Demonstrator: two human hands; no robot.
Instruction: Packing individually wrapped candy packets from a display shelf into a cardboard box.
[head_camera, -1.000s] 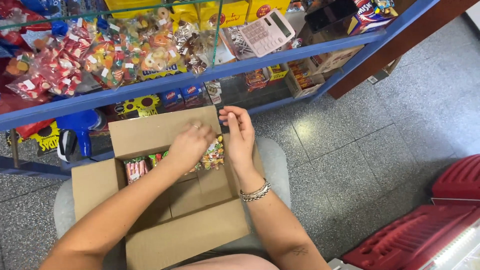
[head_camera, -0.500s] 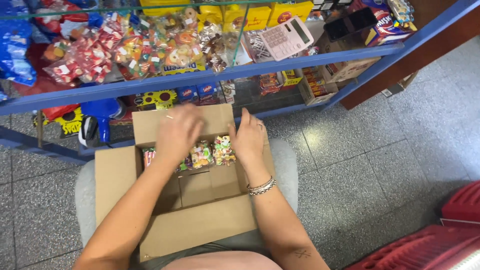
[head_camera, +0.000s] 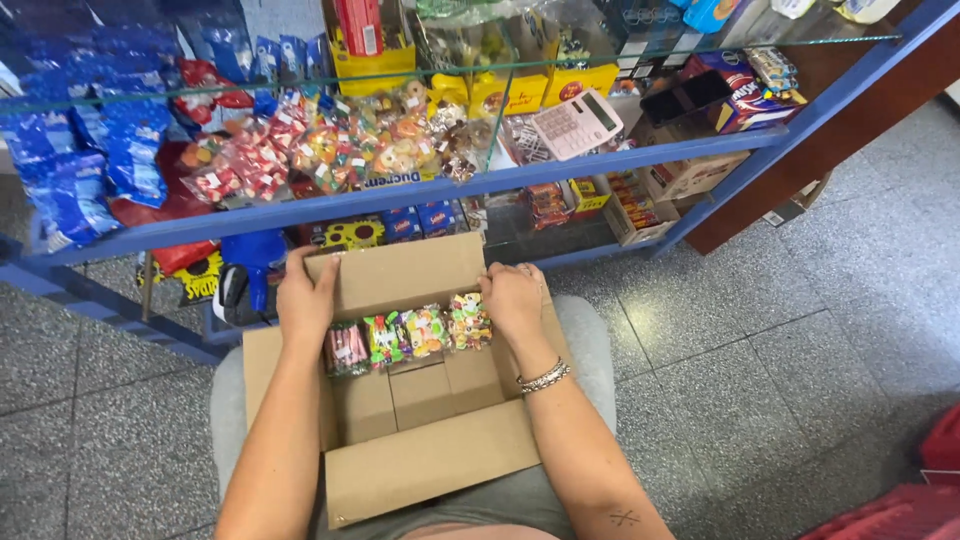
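Open cardboard box (head_camera: 420, 400) resting on the lap, flaps spread. Left hand (head_camera: 305, 300) gripping the far-left corner, fingers (head_camera: 322, 285) curled over the rear flap edge. Right hand (head_camera: 512, 298) on the far-right corner, fingers bent down against the box wall, clamped on cardboard as far as can be seen. Between both sets of fingers: a row of clear candy packets (head_camera: 408, 335) standing along the back wall. Beyond the fingers, a blue glass shelf (head_camera: 420, 195) packed with sweets.

Likely risks: box sliding off the knees if either grip loosens; packets toppling forward into the bare front half if tilted.
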